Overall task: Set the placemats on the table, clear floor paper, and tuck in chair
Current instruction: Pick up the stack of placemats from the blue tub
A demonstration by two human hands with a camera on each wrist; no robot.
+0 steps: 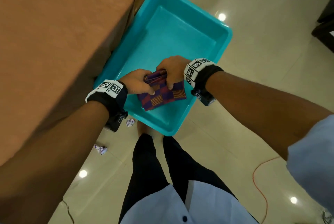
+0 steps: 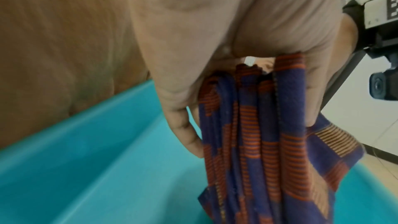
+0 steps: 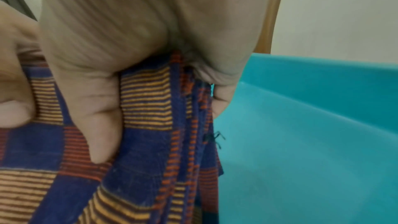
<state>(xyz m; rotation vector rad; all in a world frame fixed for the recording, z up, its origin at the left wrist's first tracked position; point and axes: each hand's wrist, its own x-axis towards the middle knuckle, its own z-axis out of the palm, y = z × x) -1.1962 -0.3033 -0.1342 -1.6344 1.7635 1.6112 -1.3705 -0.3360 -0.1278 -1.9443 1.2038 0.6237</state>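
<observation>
L hand [image 1: 136, 83] & R hand [image 1: 171, 69] both clamp folded blue-orange checked woven placemats [image 1: 162, 95] inside turquoise plastic tub [image 1: 180, 30]. Black-white square codes on wristbands [image 1: 111, 88], no legible text. Mat count unclear.

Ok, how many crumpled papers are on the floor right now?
2 for sure: one paper ball by the near corner of the teal tub; a second paper ball nearer the person, beside the brown cloth. A crumpled shape at the frame's bottom-right edge may be a third.
</observation>
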